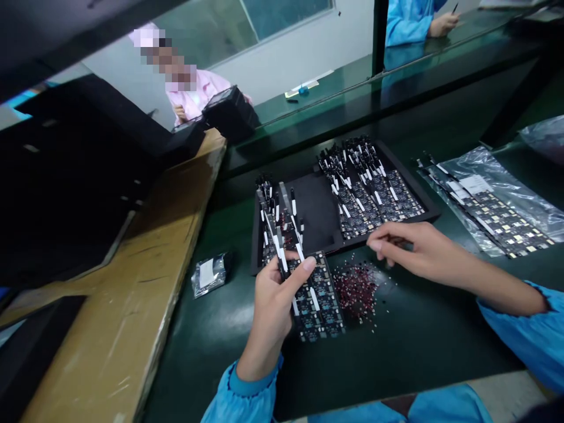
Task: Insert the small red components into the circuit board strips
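I can't read any text here. White label [474, 184] on the clear bag [497, 200], white sticker on the small foil packet [210, 272], white strips on the circuit boards [318, 296]: all too blurred or small to make out.

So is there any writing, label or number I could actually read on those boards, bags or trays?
None can be read.
Circuit board panel in the left hand: white strips and markings, too small to read.
Small bag on the green bench: white label, blurred.
Plastic bag of boards at right: white label, blurred.
Boards in the black tray: no legible print.
The right hand hides nothing written.
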Available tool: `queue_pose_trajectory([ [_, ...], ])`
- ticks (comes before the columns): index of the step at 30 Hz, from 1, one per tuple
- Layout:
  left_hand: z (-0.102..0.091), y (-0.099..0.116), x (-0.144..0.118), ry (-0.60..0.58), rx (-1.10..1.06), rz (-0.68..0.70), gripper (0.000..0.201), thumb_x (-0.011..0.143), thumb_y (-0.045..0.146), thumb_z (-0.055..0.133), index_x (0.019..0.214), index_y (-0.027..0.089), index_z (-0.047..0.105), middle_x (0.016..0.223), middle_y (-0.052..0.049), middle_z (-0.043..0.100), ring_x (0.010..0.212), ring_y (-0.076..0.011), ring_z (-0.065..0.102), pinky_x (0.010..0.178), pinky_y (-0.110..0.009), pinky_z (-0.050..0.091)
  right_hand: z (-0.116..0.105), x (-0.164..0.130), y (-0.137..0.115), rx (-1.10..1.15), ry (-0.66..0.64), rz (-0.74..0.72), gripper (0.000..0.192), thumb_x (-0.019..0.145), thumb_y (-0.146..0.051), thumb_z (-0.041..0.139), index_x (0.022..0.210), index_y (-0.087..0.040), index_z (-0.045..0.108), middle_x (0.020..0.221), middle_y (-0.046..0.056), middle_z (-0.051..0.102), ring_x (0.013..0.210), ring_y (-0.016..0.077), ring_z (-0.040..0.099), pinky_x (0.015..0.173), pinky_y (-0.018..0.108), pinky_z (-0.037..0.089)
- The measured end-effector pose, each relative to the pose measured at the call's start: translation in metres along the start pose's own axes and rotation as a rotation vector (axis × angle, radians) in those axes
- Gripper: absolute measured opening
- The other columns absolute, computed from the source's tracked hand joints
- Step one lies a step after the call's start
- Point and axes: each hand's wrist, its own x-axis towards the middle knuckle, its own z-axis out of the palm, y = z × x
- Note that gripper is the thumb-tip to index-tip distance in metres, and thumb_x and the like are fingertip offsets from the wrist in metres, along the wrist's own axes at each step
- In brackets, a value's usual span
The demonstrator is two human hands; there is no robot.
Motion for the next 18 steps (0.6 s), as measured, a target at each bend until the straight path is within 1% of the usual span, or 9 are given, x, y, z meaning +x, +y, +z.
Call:
queue_pose_trajectory([
  [3,-0.001,0.0,0.002,0.0,0.021,-0.026,0.027,0.061,0.031,0.088,0.076,0.019,0.068,0.058,0.0,0.07,0.051,-0.0228,0.067,0.047,-0.029,0.053,-0.013,0.003,0.008,-0.205,-0.266,0.034,0.024,0.094,-0.044,0.063,0.104,-0.026,0.077,0.083,0.003,0.074,0.071,0.0202,0.066,0.056,0.03,0.043],
  [5,-0.001,0.0,0.002,-0.002,0.022,-0.035,0.028,0.06,0.031,0.088,0.077,0.019,0.069,0.057,0.0,0.07,0.05,-0.0233,0.067,0.047,-0.03,0.053,-0.017,0.004,0.011,-0.232,-0.401,0.031,0.023,0.089,-0.042,0.07,0.105,-0.027,0.078,0.082,0.003,0.074,0.071,0.0205,0.066,0.057,0.03,0.042],
  [6,0.0,0.001,0.001,-0.003,0.019,-0.037,0.029,0.06,0.031,0.088,0.077,0.019,0.069,0.058,0.0,0.071,0.05,-0.0234,0.067,0.047,-0.03,0.054,-0.017,0.004,0.013,-0.23,-0.436,0.018,0.023,0.087,-0.041,0.072,0.105,-0.028,0.078,0.082,0.002,0.074,0.072,0.0208,0.065,0.058,0.03,0.042],
  [7,0.0,0.001,0.001,-0.003,0.016,-0.036,0.029,0.06,0.031,0.089,0.076,0.02,0.068,0.059,0.0,0.071,0.05,-0.0232,0.067,0.047,-0.03,0.054,-0.017,0.003,0.014,-0.231,-0.452,-0.001,0.022,0.086,-0.04,0.074,0.104,-0.028,0.078,0.084,0.002,0.074,0.073,0.0211,0.065,0.059,0.03,0.041],
  [9,0.001,0.002,0.0,-0.012,0.022,-0.029,0.028,0.06,0.031,0.089,0.075,0.019,0.068,0.059,0.0,0.071,0.051,-0.0226,0.067,0.048,-0.03,0.054,-0.013,0.002,0.015,-0.267,-0.441,-0.042,0.017,0.086,-0.038,0.074,0.099,-0.028,0.078,0.085,0.002,0.073,0.073,0.0214,0.063,0.06,0.031,0.039],
  [12,0.001,0.001,0.0,-0.023,0.035,-0.019,0.026,0.061,0.03,0.088,0.075,0.02,0.069,0.058,0.0,0.071,0.051,-0.0224,0.066,0.048,-0.029,0.053,-0.002,0.002,0.015,-0.311,-0.429,-0.099,0.014,0.092,-0.038,0.068,0.092,-0.027,0.077,0.086,0.002,0.072,0.073,0.0208,0.062,0.062,0.031,0.038],
  [14,0.002,0.0,0.0,-0.022,0.039,-0.019,0.026,0.061,0.03,0.089,0.076,0.02,0.07,0.057,0.0,0.071,0.051,-0.0233,0.066,0.048,-0.03,0.053,0.006,0.003,0.014,-0.283,-0.418,-0.141,0.016,0.096,-0.034,0.063,0.093,-0.027,0.077,0.09,0.002,0.073,0.075,0.0207,0.064,0.065,0.031,0.04],
  [16,0.003,-0.001,-0.001,-0.032,0.048,-0.018,0.026,0.061,0.031,0.089,0.076,0.02,0.07,0.058,-0.001,0.071,0.052,-0.0238,0.066,0.049,-0.031,0.053,0.014,0.003,0.014,-0.252,-0.367,-0.172,0.018,0.098,-0.031,0.06,0.097,-0.026,0.077,0.093,0.003,0.074,0.078,0.021,0.066,0.067,0.031,0.042],
  [18,0.004,-0.002,-0.002,-0.052,0.055,-0.023,0.026,0.061,0.032,0.089,0.075,0.021,0.071,0.059,-0.001,0.071,0.052,-0.024,0.066,0.049,-0.032,0.053,0.02,0.004,0.014,-0.254,-0.292,-0.182,0.019,0.099,-0.032,0.058,0.1,-0.026,0.076,0.095,0.004,0.074,0.08,0.022,0.068,0.069,0.032,0.043],
])
